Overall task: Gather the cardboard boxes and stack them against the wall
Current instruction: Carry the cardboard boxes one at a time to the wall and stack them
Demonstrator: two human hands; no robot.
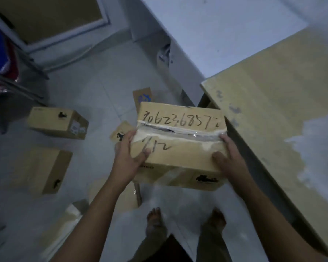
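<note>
A taped cardboard box (180,127) with handwritten numbers on top is held up in front of me above the floor. My left hand (130,154) grips its left end, thumb on the top face. My right hand (228,157) grips its right end the same way. Several other cardboard boxes lie on the pale tiled floor: one at the left (58,122), one below it (44,170), a small one behind the held box (142,95), another partly hidden under my left arm (128,197), and one at the bottom left (62,229).
A worn wooden table (278,118) fills the right side, its corner close to the held box. A white wall (216,31) runs behind it. A metal rack with coloured items (6,72) stands at the far left. My bare feet (186,222) are below the box.
</note>
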